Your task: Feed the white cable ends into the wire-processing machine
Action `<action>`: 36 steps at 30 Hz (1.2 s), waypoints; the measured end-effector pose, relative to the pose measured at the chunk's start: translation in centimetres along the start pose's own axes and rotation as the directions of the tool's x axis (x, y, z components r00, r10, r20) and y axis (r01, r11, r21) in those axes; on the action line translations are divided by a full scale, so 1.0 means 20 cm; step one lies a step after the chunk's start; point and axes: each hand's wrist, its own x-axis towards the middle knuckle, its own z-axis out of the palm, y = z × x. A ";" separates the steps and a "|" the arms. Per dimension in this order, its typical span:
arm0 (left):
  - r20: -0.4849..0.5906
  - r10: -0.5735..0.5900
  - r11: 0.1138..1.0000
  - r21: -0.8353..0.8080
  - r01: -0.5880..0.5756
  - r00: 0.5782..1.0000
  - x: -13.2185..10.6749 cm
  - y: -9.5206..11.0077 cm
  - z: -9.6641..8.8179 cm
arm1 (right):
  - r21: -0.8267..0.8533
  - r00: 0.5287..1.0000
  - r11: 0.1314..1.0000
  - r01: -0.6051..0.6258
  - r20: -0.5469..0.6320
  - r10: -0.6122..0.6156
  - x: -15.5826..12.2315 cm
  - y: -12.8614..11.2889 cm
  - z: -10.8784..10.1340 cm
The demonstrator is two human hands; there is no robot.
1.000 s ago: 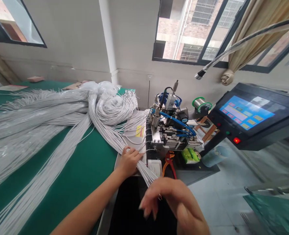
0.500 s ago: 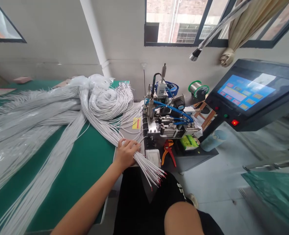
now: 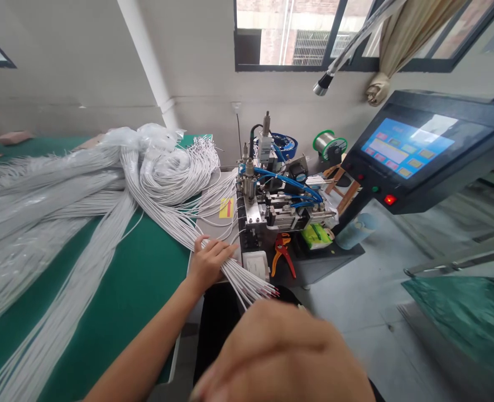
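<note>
The left hand [image 3: 209,259] is clasping a white wire bundle [image 3: 247,279] in front of the pneumatic machine [image 3: 278,201]. Farther before that machine, the right hand [image 3: 288,354] is hovering, its grip too blurred to tell.

Beyond the left fingers [image 3: 215,249], a pale wall [image 3: 200,78] holds a dark-framed window [image 3: 305,28] and tied beige curtain [image 3: 406,42]; left of them lies a green surface [image 3: 140,268], right, grey floor [image 3: 351,329].

The bare left hand [image 3: 209,261] clasped a bundle of thin white cables [image 3: 245,278]; the bare right hand [image 3: 291,357] appeared blurred.
</note>
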 end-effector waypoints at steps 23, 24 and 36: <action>-0.002 0.035 0.999 0.001 -0.035 0.999 0.01 0.00 0.00 | -0.590 0.958 0.801 0.098 0.273 0.084 0.31 0.59 -0.14; 0.002 0.034 0.999 0.002 -0.034 0.999 0.01 0.00 0.00 | -0.594 0.957 0.798 0.104 0.277 0.082 0.31 0.59 -0.14; -0.024 0.128 0.990 -0.065 -0.129 0.992 0.01 -0.02 0.01 | -0.355 0.989 0.932 -0.079 -0.144 0.029 0.31 0.64 -0.22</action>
